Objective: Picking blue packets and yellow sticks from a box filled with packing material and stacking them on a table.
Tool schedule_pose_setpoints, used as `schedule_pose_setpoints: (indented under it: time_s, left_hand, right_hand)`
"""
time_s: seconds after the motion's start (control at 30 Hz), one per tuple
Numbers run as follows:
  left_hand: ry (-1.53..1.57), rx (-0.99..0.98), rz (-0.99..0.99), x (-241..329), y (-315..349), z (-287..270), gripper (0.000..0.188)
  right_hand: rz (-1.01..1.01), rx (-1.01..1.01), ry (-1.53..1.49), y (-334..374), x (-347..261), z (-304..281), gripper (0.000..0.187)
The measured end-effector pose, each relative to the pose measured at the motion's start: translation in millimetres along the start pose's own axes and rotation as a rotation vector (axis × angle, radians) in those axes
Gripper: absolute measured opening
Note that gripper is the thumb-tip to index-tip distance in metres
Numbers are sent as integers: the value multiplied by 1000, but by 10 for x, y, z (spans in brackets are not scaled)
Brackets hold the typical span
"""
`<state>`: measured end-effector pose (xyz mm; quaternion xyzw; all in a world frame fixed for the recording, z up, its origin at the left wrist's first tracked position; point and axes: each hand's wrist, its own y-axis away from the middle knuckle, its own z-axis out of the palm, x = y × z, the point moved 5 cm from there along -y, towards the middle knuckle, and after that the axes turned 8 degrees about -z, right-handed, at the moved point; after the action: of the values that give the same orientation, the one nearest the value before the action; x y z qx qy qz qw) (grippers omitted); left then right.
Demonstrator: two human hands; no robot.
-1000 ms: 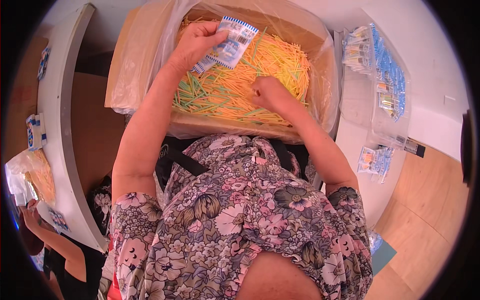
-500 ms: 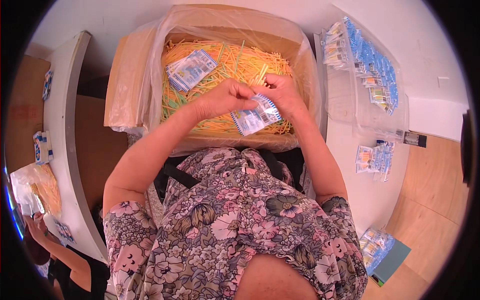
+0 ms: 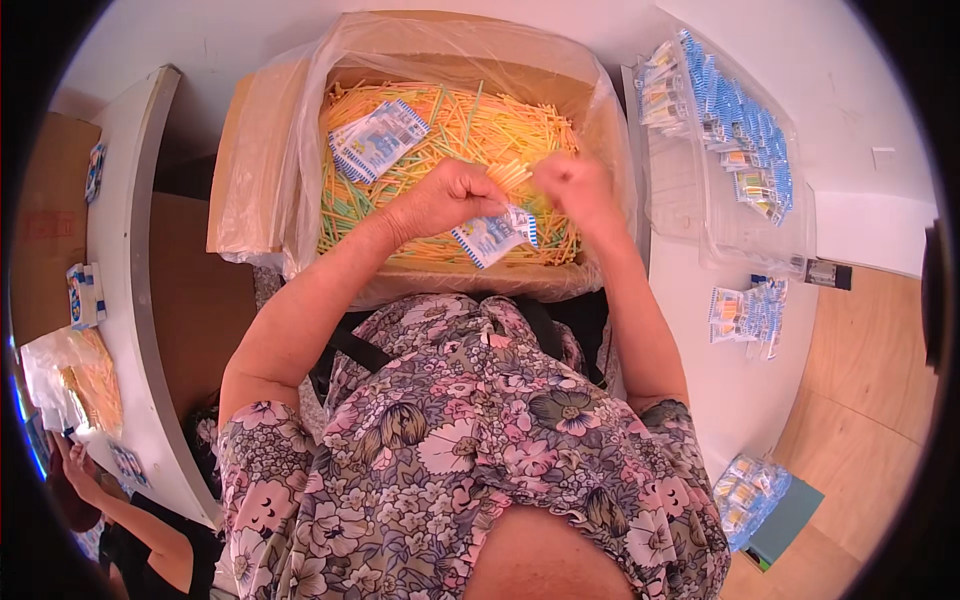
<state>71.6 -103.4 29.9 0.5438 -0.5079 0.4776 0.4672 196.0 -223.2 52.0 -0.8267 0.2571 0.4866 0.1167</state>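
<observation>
Over a carton of thin sticks, my left hand [image 3: 462, 192] is closed on a small blue-and-white plastic packet [image 3: 490, 240], which hangs below its fingertips. A little bundle of pale yellow sticks [image 3: 511, 176] stands up beside those fingertips; whether it sits in the packet's mouth or in the fingers is hidden. My right hand [image 3: 578, 187] is just right of the bundle, smeared by motion, so its fingers do not show clearly. Loose orange, yellow and green sticks [image 3: 480, 120] fill the carton [image 3: 285, 150], lined with clear plastic. More packets [image 3: 378, 140] lie on the sticks at upper left.
At right, a clear plastic bin [image 3: 690, 215] holds rows of filled packets, with more packets [image 3: 748, 312] on the white table below it. A blue-wrapped bundle [image 3: 748, 495] lies lower right. On the left, another person's arm [image 3: 125, 515] is near a white table [image 3: 130, 300].
My right hand has come away from the packet and moved slightly right, now blurred. The stick bundle stands lower, beside my left fingertips. The packet has shifted a little left.
</observation>
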Motion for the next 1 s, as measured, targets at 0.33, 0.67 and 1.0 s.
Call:
schedule_pose_setpoints:
  time_s: [0.33, 0.67, 1.0]
  left_hand:
    - [-285, -44, -52, -34, -39, 27, 6]
    - [333, 157, -192, -129, -84, -202, 10]
    - [287, 56, -175, -94, -116, -166, 9]
  right_hand:
    - [-229, 54, 12, -94, -343, 324, 26]
    - [-72, -264, 184, 246, 50, 121, 21]
    - [94, -133, -378, 90, -305, -280, 17]
